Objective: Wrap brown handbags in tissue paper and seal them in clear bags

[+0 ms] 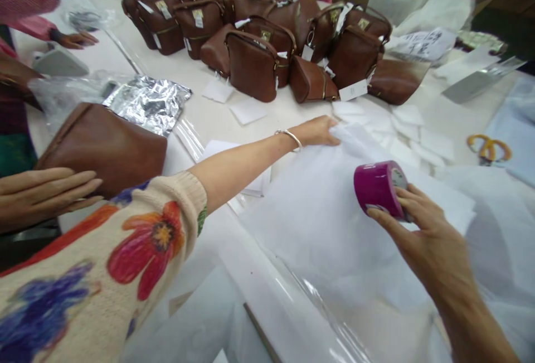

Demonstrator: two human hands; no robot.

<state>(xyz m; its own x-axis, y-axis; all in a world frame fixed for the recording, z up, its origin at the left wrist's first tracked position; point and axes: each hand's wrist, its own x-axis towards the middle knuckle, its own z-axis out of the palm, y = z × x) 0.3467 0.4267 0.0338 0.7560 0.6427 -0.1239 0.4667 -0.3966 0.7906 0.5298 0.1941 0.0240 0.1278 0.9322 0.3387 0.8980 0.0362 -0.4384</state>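
Observation:
My left hand (320,131), with a silver bangle at the wrist, reaches forward and pinches the far edge of a thin white translucent sheet (309,201). A roll of purple tape (378,189) is gripped in my right hand (422,221), thumb on its near side and fingers at its right end. The roll is above the right part of the sheet. Small white paper squares (430,140) lie scattered just beyond the sheet. Behind my left hand stands a row of brown bags (253,67), several with white tags.
Orange-handled scissors (489,148) lie at the right, below a grey metal holder (476,81). Other people's hands (45,190) are at the left, one against a brown bag (104,143). Silver foil (150,101) lies beyond it. A plastic bag (426,11) is at the back right.

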